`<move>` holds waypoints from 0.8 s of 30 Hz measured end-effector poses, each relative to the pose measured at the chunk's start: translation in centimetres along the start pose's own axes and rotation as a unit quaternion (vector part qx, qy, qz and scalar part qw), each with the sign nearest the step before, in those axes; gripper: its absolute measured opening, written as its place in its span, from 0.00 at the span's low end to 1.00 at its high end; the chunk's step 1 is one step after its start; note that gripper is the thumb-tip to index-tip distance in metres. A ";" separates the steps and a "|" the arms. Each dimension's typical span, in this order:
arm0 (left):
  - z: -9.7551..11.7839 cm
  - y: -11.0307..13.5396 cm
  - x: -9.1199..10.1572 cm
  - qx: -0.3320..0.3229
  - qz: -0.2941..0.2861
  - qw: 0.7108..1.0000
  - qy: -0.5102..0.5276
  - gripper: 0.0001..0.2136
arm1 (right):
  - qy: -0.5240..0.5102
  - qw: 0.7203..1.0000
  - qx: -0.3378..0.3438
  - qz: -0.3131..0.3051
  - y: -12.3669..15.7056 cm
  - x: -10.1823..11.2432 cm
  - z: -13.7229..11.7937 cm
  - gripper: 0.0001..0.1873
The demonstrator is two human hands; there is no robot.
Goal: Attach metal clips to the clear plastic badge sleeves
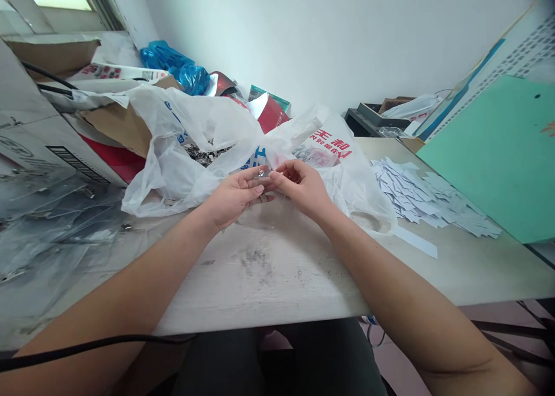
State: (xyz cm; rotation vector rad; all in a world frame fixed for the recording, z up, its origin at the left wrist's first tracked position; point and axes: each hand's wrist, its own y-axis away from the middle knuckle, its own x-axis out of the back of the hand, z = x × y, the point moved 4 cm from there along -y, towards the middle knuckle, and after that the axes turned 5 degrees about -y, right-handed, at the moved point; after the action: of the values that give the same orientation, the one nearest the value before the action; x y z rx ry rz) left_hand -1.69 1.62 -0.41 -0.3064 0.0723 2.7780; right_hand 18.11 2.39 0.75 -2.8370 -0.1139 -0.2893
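Left hand: the left hand is half closed, with the fingers curved, and its fingertips press on the clear plastic piece from the left side.

Right hand: the right hand is also half closed, and its thumb and fingers pinch the same piece from the right side.

Held thing: a small clear plastic piece sits between the two hands, and a small round silver metal ring is on its upper part. The hands touch it, but the exact fit of ring and plastic is too small to tell.

Behind the hands: a large white plastic carrier bag with blue and red print lies open just behind them, with many small grey metal pieces inside it.

Surface: a pale, scratched surface with dark stains carries all these things.

Right side: a pile of small white paper slips lies beside the bag, near a flat mint-green board.

Left side: a heap of clear plastic bags with metal parts lies beside a cardboard box.

Back: a crumpled blue plastic bag lies against the white wall.
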 end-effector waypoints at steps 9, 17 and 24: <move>0.0 0.0 0.5 -0.019 -0.046 0.996 -0.076 0.39 | -0.087 0.989 -0.044 -0.110 0.5 -0.9 -1.2 0.15; 0.5 0.1 0.1 0.000 -0.004 0.998 -0.067 0.23 | -0.126 0.990 -0.062 -0.022 -0.2 -0.8 -0.1 0.15; 0.7 0.5 0.4 0.072 0.078 0.993 -0.060 0.09 | -0.079 0.978 0.134 0.138 0.6 1.0 -1.5 0.13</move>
State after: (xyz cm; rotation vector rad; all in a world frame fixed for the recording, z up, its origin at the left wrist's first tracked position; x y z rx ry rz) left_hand -2.35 1.37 0.20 -0.0995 0.2780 2.9180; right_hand 18.87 1.38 2.24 -2.5605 0.1950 0.0122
